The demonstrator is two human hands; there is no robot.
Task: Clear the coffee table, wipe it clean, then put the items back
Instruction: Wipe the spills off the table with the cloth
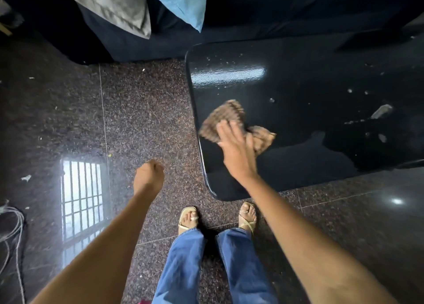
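Observation:
A glossy black coffee table [298, 79] fills the right half of the view. On its near left corner lies a brown checked cloth [223, 115], blurred. My right hand [236, 147] presses flat on the cloth with straight fingers. Crumbs, a grey scrap [381, 111] and wet spots dot the table further right. My left hand [150, 173] hangs over the floor left of the table, fingers curled, holding nothing that I can see.
A dark sofa [252, 24] with a grey cushion [110, 5] and a blue cushion [181, 3] stands behind the table. Speckled granite floor [142, 111] lies left and in front, with small litter. A cable [13, 230] lies at the far left. My sandalled feet [190, 219] stand by the table's corner.

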